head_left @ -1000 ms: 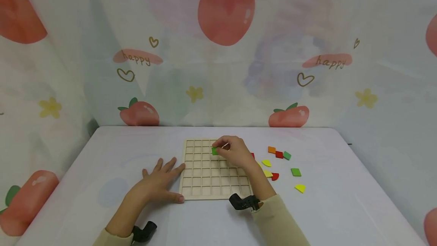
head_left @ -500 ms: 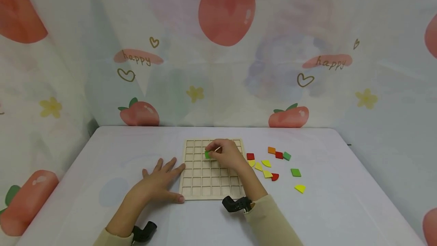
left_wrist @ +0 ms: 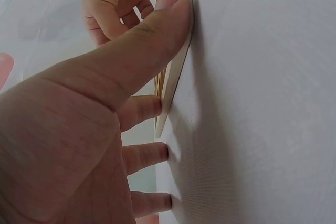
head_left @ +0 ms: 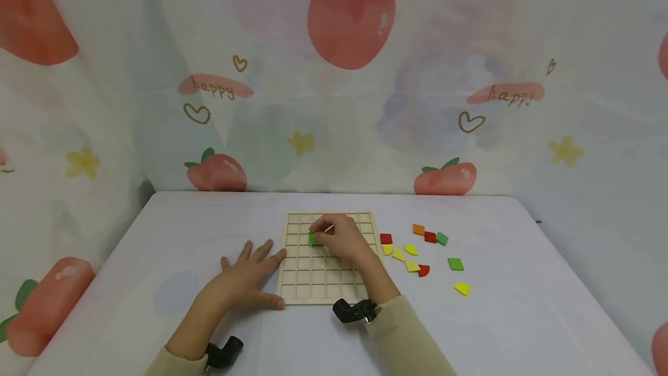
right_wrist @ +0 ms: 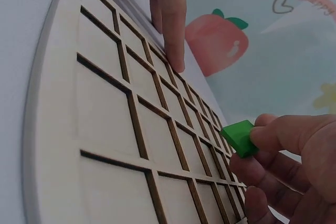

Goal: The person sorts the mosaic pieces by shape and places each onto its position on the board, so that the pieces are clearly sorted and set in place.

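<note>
A pale wooden grid board (head_left: pixel 302 277) lies on the table, divided into square cells by raised strips. My right hand (head_left: pixel 341 241) pinches a green square tile (right_wrist: pixel 240 138) between thumb and fingers, close over the upper left part of the board. In the head view that tile is partly covered by the fingers. My left hand (head_left: pixel 240 280) lies spread at the board's left side, thumb and index finger touching its edge. The left wrist view shows the thumb (left_wrist: pixel 173 11) against the board's rim, with the other fingertips resting on the table.
Right of the board lie loose flat pieces: an orange square (head_left: pixel 418 229), red squares (head_left: pixel 386 238), green squares (head_left: pixel 456 264), a red rounded piece (head_left: pixel 424 271) and several yellow rounded pieces (head_left: pixel 461 289). A printed curtain (head_left: pixel 334 103) stands behind the white table (head_left: pixel 130 260).
My right hand has carried the green tile left and slightly nearer over the board, uncovering pieces by the board's right edge. The left hand stays in place. The head view has shifted slightly.
</note>
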Demonstrator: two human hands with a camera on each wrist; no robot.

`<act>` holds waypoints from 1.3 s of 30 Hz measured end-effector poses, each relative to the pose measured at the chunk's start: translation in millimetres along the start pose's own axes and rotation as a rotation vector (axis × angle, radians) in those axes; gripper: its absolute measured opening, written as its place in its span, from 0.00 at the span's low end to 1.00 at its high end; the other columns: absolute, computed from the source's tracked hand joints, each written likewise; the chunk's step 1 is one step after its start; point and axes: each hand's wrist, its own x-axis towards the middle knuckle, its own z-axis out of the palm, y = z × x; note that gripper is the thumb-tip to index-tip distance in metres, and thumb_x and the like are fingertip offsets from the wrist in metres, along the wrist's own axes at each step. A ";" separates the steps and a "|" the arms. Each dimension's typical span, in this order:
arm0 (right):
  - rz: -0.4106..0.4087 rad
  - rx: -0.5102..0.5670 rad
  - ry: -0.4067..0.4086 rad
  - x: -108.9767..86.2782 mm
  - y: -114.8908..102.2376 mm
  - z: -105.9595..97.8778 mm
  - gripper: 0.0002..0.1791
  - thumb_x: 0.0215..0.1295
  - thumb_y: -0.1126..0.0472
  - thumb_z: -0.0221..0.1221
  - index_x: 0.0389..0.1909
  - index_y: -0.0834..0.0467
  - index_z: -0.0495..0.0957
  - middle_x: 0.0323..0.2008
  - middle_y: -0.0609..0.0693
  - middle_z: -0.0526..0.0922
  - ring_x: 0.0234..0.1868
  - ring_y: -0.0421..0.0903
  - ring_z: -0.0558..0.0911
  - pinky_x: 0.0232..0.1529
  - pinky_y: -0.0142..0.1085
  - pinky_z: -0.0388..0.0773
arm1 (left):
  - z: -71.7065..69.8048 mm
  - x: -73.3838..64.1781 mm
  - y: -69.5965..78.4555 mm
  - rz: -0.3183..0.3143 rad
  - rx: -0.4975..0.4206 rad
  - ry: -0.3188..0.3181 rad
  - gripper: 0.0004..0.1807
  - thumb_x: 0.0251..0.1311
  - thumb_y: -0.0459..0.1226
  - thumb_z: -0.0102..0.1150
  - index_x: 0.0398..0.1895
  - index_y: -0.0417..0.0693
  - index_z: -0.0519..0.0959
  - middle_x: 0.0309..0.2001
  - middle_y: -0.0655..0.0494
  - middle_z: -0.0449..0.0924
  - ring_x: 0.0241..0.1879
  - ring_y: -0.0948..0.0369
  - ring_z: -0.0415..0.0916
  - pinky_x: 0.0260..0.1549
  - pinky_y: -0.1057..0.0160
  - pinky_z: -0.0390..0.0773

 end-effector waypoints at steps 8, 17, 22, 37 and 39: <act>-0.014 0.010 0.000 5.6 0.4 7.9 0.05 0.65 0.65 0.64 0.39 0.54 0.86 0.37 0.46 0.84 0.34 0.41 0.81 0.38 0.36 0.78 | -0.4 0.6 1.2 -0.004 0.005 -0.005 0.58 0.39 0.66 0.73 0.77 0.63 0.61 0.79 0.47 0.49 0.76 0.31 0.39 0.54 0.14 0.44; -0.012 -0.025 0.014 5.9 -2.7 16.4 0.04 0.66 0.63 0.63 0.40 0.53 0.85 0.37 0.45 0.84 0.35 0.41 0.81 0.40 0.37 0.79 | -0.8 -1.1 3.3 -0.010 0.012 -0.008 0.57 0.39 0.66 0.72 0.76 0.63 0.61 0.79 0.48 0.50 0.76 0.31 0.40 0.55 0.15 0.44; -0.009 -0.059 0.024 5.0 -5.9 18.6 0.04 0.66 0.63 0.64 0.39 0.53 0.85 0.37 0.45 0.84 0.35 0.41 0.81 0.41 0.39 0.79 | -0.2 -1.1 3.0 0.000 0.015 -0.007 0.57 0.39 0.67 0.72 0.77 0.63 0.61 0.79 0.47 0.50 0.76 0.31 0.40 0.54 0.14 0.44; 0.010 -0.134 0.070 7.4 -4.8 23.0 0.03 0.66 0.60 0.65 0.39 0.51 0.86 0.36 0.43 0.85 0.35 0.39 0.81 0.41 0.39 0.79 | -1.6 -0.8 5.1 -0.013 0.022 -0.002 0.57 0.39 0.66 0.73 0.76 0.63 0.62 0.79 0.47 0.50 0.76 0.31 0.40 0.55 0.15 0.44; 0.007 -0.142 0.075 8.8 -4.1 23.5 0.03 0.66 0.60 0.65 0.38 0.51 0.86 0.36 0.43 0.84 0.34 0.38 0.81 0.41 0.38 0.78 | -2.2 -0.6 5.1 -0.013 0.027 0.000 0.57 0.39 0.66 0.73 0.76 0.63 0.62 0.79 0.47 0.51 0.76 0.31 0.40 0.55 0.15 0.45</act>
